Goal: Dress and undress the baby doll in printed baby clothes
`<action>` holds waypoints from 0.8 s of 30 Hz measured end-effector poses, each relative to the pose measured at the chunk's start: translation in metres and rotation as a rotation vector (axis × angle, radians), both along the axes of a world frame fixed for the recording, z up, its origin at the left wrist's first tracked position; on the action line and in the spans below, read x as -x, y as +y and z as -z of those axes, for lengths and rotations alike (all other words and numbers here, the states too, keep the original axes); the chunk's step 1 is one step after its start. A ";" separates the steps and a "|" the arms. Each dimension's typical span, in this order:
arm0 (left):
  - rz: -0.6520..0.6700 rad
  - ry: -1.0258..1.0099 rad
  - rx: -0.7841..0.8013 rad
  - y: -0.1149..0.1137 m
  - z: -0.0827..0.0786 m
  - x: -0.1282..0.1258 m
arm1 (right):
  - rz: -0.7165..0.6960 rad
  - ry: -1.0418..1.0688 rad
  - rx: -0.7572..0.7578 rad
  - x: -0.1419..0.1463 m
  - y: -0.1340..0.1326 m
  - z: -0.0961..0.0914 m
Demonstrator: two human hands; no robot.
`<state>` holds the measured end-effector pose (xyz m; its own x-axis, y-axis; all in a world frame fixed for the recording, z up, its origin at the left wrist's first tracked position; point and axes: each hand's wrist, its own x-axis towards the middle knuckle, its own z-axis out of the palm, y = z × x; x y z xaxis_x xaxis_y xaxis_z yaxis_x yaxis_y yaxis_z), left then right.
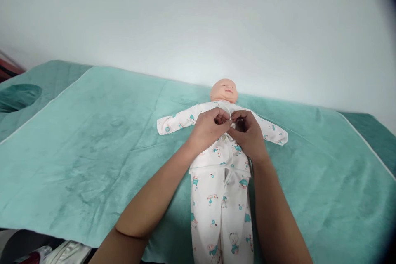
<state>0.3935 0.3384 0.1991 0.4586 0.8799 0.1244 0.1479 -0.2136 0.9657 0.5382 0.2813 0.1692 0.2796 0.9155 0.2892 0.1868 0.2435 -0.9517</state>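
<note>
A baby doll [224,90] lies on its back with its head toward the wall and its arms spread. It wears a white printed wrap top [213,156] and matching trousers [208,210]. Over the doll's chest, a thin white tie string [229,110] of the top curves up between my hands. My left hand [210,126] pinches the string, fingers curled and thumb pointing right. Close against it, my right hand [248,131] is closed on the string too, its fingertips meeting the left ones. The fingers partly hide the string, so any knot there cannot be made out.
A green plush cloth [93,144] with pale edging covers the padded table, whose face hole [20,97] shows at far left. A white wall [192,20] rises directly behind. Shiny crumpled items [66,252] lie below the table edge at lower left.
</note>
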 end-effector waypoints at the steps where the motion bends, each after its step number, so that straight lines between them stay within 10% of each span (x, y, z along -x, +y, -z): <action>1: -0.011 -0.008 0.001 0.000 0.001 0.000 | -0.004 -0.012 0.003 0.000 0.000 0.000; 24: 0.047 -0.321 0.120 0.004 0.005 0.002 | -0.002 -0.116 -0.024 -0.011 0.002 0.000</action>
